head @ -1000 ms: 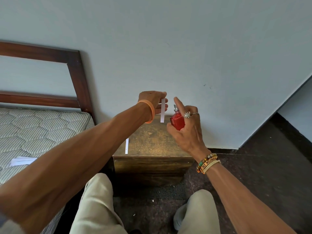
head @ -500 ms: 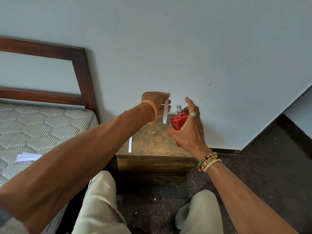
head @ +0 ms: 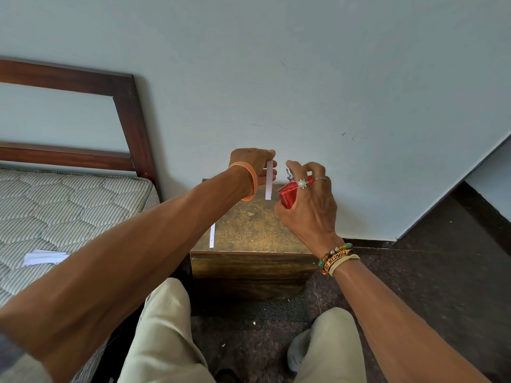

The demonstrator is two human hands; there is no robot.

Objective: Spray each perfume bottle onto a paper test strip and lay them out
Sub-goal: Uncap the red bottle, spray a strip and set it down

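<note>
Above the worktop's far edge, your left hand pinches the test strip at its top, long axis vertical; your right hand has its grip clamped round the red perfume bottle, nozzle tilted up-left toward the strip

Left hand with strip, right hand with bottle
</note>
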